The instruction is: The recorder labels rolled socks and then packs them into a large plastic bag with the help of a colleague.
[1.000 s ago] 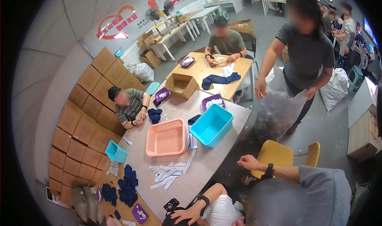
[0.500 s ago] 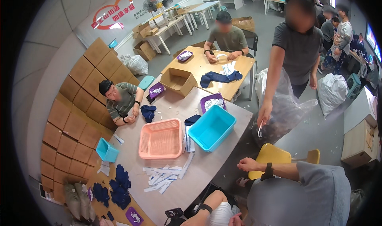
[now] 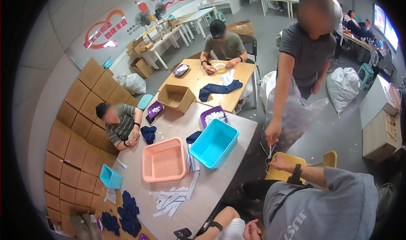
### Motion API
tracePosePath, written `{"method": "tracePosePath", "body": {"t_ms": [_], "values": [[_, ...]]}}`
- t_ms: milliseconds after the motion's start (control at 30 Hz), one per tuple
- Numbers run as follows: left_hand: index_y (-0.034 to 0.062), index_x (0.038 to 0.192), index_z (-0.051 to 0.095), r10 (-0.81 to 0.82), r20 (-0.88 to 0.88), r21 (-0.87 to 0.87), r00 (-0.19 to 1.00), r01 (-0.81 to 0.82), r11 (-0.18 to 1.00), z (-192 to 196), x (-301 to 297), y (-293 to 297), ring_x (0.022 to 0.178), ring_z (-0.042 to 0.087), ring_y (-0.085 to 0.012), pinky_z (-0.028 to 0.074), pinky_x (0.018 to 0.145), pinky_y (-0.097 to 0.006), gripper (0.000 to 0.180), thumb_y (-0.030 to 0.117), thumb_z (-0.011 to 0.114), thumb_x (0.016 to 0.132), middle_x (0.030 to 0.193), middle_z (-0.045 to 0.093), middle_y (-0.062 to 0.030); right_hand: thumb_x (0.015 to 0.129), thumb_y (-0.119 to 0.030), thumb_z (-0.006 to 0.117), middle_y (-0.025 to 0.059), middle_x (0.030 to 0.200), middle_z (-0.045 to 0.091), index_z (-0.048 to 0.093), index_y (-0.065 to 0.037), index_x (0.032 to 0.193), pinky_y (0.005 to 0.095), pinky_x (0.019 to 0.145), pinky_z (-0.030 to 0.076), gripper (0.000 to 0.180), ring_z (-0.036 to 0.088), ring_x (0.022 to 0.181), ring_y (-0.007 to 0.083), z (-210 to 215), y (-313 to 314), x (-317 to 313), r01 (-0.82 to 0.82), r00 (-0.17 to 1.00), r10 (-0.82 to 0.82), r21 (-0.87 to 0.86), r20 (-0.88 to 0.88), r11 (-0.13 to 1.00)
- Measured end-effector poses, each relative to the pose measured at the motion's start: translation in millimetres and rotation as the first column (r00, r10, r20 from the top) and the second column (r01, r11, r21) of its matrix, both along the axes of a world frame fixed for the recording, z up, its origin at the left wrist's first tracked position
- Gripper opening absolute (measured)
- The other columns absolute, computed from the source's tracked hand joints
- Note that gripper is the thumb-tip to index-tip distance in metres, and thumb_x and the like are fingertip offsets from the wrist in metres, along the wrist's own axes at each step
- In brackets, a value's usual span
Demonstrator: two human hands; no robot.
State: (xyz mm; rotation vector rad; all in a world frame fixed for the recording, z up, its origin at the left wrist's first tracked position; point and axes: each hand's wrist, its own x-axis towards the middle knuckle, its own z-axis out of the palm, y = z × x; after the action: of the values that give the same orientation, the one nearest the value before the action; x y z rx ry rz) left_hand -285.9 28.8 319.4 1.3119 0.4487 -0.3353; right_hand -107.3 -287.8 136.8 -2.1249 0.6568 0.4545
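Observation:
At the lower edge a bent forearm [image 3: 225, 218] with a dark wristband shows beside white cloth [image 3: 233, 230]; its hand is mostly cut off. Close by is a hand [image 3: 252, 230] with curled fingers, apparently empty. I cannot tell for sure which of these is mine. Nearest to them is the table [image 3: 207, 193], with loose white strips [image 3: 171, 197] on it. Further right, a standing person's hand [image 3: 272, 132] dangles thin white cord-like pieces [image 3: 270, 149]. A seated co-worker in grey has a hand [image 3: 281, 161] right beside these pieces.
A pink basket [image 3: 165, 174] and a blue bin [image 3: 215, 143] stand mid-table. Dark blue cloth pieces [image 3: 129, 214] lie lower left, near a small blue bin [image 3: 111, 176]. Stacked cartons [image 3: 69, 153] line the left. A yellow chair [image 3: 327, 161] and a clear bag [image 3: 296, 113] are right.
My view has shifted, so the table sits further left. The standing person's hand with the white pieces has come lower, and the grey-shirted co-worker's hand has moved up to it.

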Motion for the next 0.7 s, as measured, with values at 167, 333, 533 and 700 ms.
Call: {"method": "tracePosePath", "body": {"t_ms": [167, 333, 533, 700], "values": [[0.0039, 0.102, 0.067, -0.051, -0.051, 0.029, 0.997, 0.052, 0.998, 25.8, 58.1, -24.4, 0.057, 0.039, -0.0066, 0.031, 0.053, -0.022, 0.024, 0.024, 0.053, 0.103, 0.063, 0.043, 0.0041, 0.077, -0.026, 0.076, 0.0284, 0.113, 0.054, 0.044, 0.004, 0.128, 0.0475, 0.092, 0.046, 0.068, 0.054, 0.111, 0.0456, -40.2, -60.8, 16.4, 0.295, 0.915, -0.188, -0.274, 0.357, 0.915], [0.0027, 0.103, 0.067, -0.212, -0.050, 0.055, 0.976, 0.214, 0.975, -6.5, 144.0, -26.5, 0.057, 0.040, -0.0052, 0.032, 0.053, -0.022, 0.026, 0.024, 0.052, 0.104, 0.064, 0.045, 0.0042, 0.083, -0.025, 0.070, 0.0264, 0.109, 0.058, 0.057, -0.006, 0.117, 0.0462, 0.088, 0.049, 0.042, 0.055, 0.103, 0.0482, -83.3, -132.0, 17.2, 0.164, 0.873, -0.069, -0.157, 0.483, 0.974], [0.0005, 0.107, 0.066, -0.258, -0.103, 0.096, 0.961, 0.267, 0.959, 10.5, 265.2, -74.0, 0.062, 0.039, -0.0062, 0.032, 0.059, -0.022, 0.027, 0.023, 0.051, 0.104, 0.068, 0.043, 0.0036, 0.086, -0.033, 0.071, 0.0127, 0.107, 0.066, 0.058, -0.010, 0.120, 0.0454, 0.090, 0.049, 0.044, 0.061, 0.108, 0.0360, -117.5, -151.9, 35.5, 0.096, 0.895, 0.115, -0.438, 0.431, 0.894], [0.0007, 0.107, 0.066, -0.320, -0.195, 0.022, 0.927, 0.330, 0.944, 22.9, 324.8, -99.1, 0.065, 0.038, -0.0067, 0.032, 0.061, -0.022, 0.028, 0.025, 0.053, 0.103, 0.071, 0.042, 0.0041, 0.104, -0.029, 0.049, 0.0139, 0.118, 0.067, 0.054, -0.006, 0.121, 0.0317, 0.073, 0.057, 0.029, 0.070, 0.092, 0.0229, -149.4, -170.0, 50.4, 0.527, 0.801, -0.479, 0.802, -0.359, 0.282]]}}
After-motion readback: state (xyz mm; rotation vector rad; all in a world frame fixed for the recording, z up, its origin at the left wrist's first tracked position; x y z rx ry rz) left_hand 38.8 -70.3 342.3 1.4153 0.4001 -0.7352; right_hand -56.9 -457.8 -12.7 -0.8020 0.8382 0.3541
